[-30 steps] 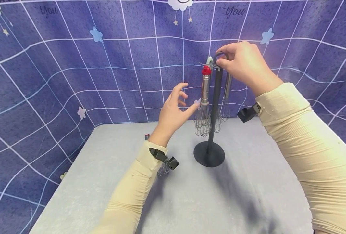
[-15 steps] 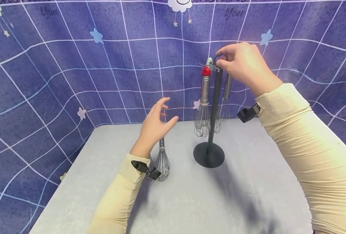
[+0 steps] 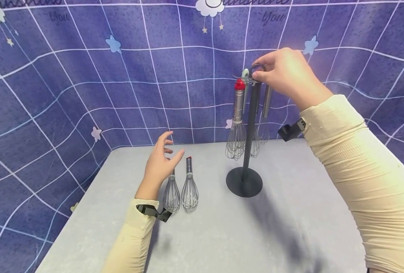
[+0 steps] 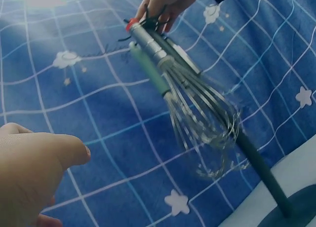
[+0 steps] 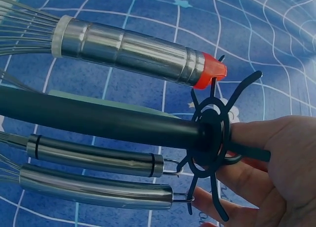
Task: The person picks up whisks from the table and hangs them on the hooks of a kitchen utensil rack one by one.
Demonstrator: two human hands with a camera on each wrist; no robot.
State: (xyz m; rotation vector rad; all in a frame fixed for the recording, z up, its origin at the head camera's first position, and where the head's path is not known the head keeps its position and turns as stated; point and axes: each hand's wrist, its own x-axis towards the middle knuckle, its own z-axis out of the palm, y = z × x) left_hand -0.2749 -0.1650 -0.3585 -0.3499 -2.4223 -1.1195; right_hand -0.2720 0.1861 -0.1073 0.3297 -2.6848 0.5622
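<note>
My right hand (image 3: 285,76) pinches the loop on top of a black whisk stand (image 3: 251,132). From its hooks hang several whisks: one with a steel handle and red cap (image 5: 133,52), a green-handled whisk (image 4: 149,68), and two with plain steel handles, a thicker (image 5: 96,187) and a thinner one (image 5: 96,155). My left hand (image 3: 158,163) is in the air at the left, fingers loosely bent, nothing in it. Two more whisks lie side by side: the right whisk (image 3: 190,191) shows its red end, while the left whisk (image 3: 171,194) has its handle partly hidden behind my left hand.
The stand's round black base (image 3: 244,182) rests on a pale grey table (image 3: 215,235). A blue curtain (image 3: 174,87) with white grid lines and stars hangs along the back and left edges of the table.
My left hand has moved left and down, away from the stand, uncovering the two whisks on the table. My right hand stays at the stand's top, and the red-capped whisk sways slightly.
</note>
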